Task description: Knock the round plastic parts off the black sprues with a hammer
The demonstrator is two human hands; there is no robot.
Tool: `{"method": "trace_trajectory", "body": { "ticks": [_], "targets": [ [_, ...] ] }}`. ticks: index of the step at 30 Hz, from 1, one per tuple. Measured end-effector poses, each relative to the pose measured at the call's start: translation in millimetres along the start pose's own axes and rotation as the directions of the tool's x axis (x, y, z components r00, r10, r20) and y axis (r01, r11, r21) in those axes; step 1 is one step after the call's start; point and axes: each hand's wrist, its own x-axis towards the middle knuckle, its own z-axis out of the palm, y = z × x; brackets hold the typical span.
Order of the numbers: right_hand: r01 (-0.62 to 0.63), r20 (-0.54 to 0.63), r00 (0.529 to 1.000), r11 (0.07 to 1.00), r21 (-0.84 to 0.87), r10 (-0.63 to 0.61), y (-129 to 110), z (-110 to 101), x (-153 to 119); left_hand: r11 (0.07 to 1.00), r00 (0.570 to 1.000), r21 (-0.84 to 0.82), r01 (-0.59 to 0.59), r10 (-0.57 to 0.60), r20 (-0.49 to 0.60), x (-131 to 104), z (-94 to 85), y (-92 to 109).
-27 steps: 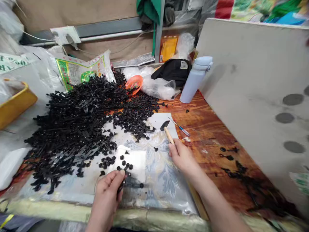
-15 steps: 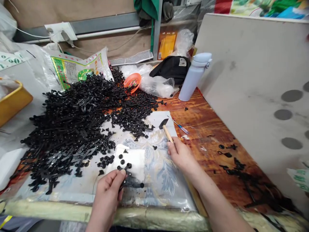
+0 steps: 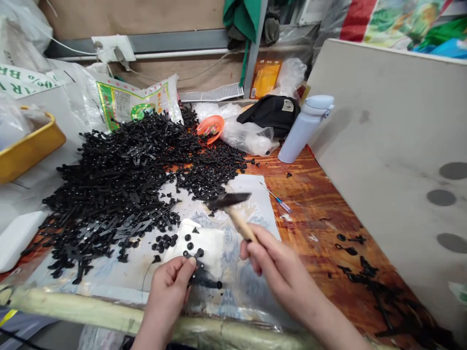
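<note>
My right hand (image 3: 268,255) is closed round the wooden handle of a hammer (image 3: 239,221), whose dark head is raised above the white pad and slightly blurred. Between the thumb and fingers of my left hand (image 3: 171,282) is a black plastic part (image 3: 199,267) with round knobs, held low over the white pad (image 3: 215,238). My fingers cover some of that part. Several small black caps (image 3: 188,238) lie on the pad just beyond it. A large heap of similar black parts (image 3: 120,170) spreads to the left and behind.
A screwdriver (image 3: 279,200) lies right of the plastic sheet. At the back stand a pale blue bottle (image 3: 304,129), a black bag (image 3: 272,114) and an orange bowl (image 3: 210,127). A grey panel (image 3: 386,116) bounds the right side; dark scraps (image 3: 368,279) lie before it. A yellow bin (image 3: 32,146) is at left.
My right hand has lifted the hammer and brought it left and nearer, toward my left hand. The left hand keeps its hold on the black part. The whole view has shifted a little.
</note>
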Motion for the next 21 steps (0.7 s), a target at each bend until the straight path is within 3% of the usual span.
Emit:
{"method": "trace_trajectory", "body": {
  "ticks": [5, 11, 17, 21],
  "targets": [
    [0.053, 0.143, 0.99, 0.975, -0.216, -0.022, -11, 8, -13, 0.999, 0.998, 0.032, -0.019, 0.017, 0.053, 7, -4.6, -12],
    [0.24, 0.03, 0.97, 0.928, -0.284, -0.242, -6, 11, -24, 0.995, 0.994, 0.092, -0.027, 0.017, 0.112, 8, -6.3, -13],
    [0.196, 0.145, 0.978, 0.898, -0.394, -0.15, -3, 19, -25, 0.994, 0.995, 0.1, -0.042, 0.032, 0.096, 8, -6.3, -12],
    [0.212, 0.001, 0.975, 0.922, -0.324, -0.223, -5, 19, -27, 0.996, 0.995, 0.082, -0.038, 0.03, 0.094, 8, -4.9, -9]
  ]
}}
